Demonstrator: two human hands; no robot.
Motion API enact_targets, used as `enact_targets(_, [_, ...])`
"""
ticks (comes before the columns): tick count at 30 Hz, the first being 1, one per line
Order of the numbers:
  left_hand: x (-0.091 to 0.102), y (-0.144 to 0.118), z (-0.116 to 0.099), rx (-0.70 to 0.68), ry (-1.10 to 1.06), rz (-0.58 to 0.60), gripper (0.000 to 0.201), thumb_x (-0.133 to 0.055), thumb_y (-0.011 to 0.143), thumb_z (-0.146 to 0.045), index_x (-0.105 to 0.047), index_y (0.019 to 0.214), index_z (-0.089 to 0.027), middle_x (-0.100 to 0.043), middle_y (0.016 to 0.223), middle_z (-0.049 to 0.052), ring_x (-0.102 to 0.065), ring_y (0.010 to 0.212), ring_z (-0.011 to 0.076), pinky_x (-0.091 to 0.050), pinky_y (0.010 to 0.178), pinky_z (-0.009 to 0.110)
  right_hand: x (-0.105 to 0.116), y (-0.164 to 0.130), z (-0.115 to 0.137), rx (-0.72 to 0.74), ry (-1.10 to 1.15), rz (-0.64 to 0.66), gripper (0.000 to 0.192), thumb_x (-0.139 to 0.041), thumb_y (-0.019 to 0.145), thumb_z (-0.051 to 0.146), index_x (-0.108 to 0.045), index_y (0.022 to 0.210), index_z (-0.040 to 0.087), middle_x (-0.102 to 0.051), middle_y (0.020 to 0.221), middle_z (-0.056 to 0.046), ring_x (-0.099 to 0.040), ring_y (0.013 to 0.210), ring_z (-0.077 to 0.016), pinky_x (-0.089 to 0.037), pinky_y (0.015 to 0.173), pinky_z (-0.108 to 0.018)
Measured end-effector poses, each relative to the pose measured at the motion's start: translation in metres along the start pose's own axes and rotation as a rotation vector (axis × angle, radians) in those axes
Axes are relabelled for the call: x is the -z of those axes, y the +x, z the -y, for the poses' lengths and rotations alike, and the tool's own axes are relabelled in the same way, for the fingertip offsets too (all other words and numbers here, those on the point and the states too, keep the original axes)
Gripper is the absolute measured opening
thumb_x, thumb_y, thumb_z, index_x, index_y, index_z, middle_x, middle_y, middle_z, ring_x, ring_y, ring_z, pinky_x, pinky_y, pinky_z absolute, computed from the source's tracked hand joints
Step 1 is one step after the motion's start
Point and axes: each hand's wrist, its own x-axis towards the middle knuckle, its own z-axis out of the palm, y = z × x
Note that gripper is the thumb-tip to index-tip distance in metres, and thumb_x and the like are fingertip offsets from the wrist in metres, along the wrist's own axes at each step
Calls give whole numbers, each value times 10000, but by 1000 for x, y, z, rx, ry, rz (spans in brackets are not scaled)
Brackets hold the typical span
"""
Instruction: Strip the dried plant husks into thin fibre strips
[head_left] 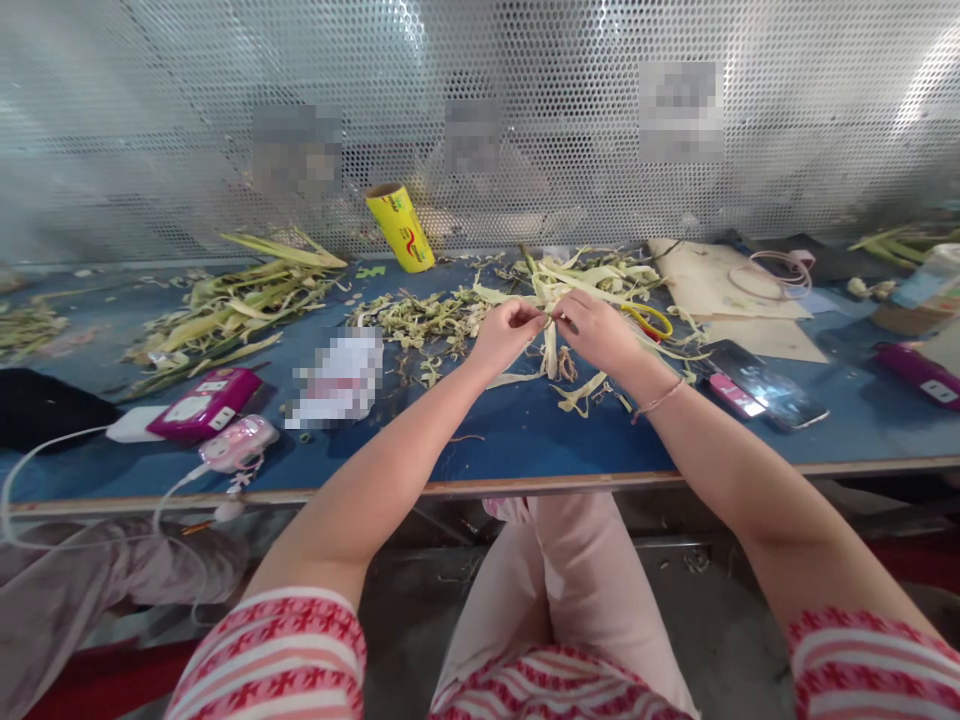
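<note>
That pale green strip you've got is thin and limp, kind of like a peeled bit of stalk. Its top end is pinched right where your fingertips meet, and the rest hangs straight down toward 6 o'clock, ending just above the blue table. It's yellowish-white along most of its length, and I can't tell whether the tip touches the loose curled scrap lying at about 5 o'clock from it.
</note>
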Motion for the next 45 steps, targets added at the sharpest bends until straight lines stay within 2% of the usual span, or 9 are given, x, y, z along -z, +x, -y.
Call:
enact_targets(7, [-6,1,8,-36,31,-2,172,-747,657,-174,-591,727,-165,-585,667,-32,-532,636,95,-433,660,260,1,0,7,22,-128,26,180,-434,931,150,-598,858,164,-624,893,-126,-553,810,-230,-432,703,-341])
enact_targets(13, [-5,0,6,-64,97,-18,153,-672,647,-65,-575,713,-165,-580,672,-33,-538,632,97,-427,658,266,6,-1,12,44,-117,62,195,-439,947,166,-625,891,155,-644,920,-134,-574,845,-237,-435,723,-337])
enact_targets(19, [-6,0,4,-45,134,2,134,-646,666,-61,-572,713,-163,-578,669,-33,-544,642,101,-441,683,273,9,0,11,30,-111,137,223,-420,966,186,-634,915,146,-653,941,-146,-593,859,-246,-450,747,-348])
enact_targets(27, [-6,-4,0,-147,218,25,101,-646,744,-129,-556,740,-175,-607,704,-14,-563,650,103,-469,661,256,3,-2,8,-35,-16,48,131,-469,905,152,-598,892,168,-636,921,-118,-594,815,-220,-470,733,-337])
enact_targets(30, [-5,-6,-1,-238,338,12,81,-595,774,-95,-578,751,-171,-649,750,14,-577,665,107,-486,672,258,3,-2,8,-41,23,18,100,-489,888,148,-579,856,177,-625,890,-109,-589,788,-215,-481,726,-345])
enact_targets(34, [-2,-6,-2,-320,414,-9,157,-549,775,-36,-626,788,-172,-698,792,32,-619,707,122,-507,696,262,1,-2,5,-53,144,-57,44,-546,860,147,-566,868,185,-615,882,-91,-587,759,-195,-505,704,-337])
enact_targets(38, [0,-5,-1,-288,403,-8,189,-555,762,-5,-644,803,-167,-725,841,41,-663,763,133,-530,736,268,-2,-2,-1,-19,259,-90,110,-576,861,150,-613,957,190,-628,960,-89,-581,704,-159,-529,697,-336])
enact_targets(41, [-1,-5,0,-262,394,-10,181,-558,762,-9,-641,805,-164,-721,833,41,-668,768,138,-533,746,278,-5,-1,-5,20,292,-82,107,-568,883,170,-661,930,192,-637,949,-86,-578,688,-154,-534,690,-338])
enact_targets(45, [-2,-4,4,-231,306,-18,147,-559,766,-39,-622,794,-169,-699,791,29,-649,727,130,-524,725,279,-7,-1,-7,-2,330,-91,94,-583,885,179,-677,887,182,-641,937,-88,-576,682,-153,-529,673,-332])
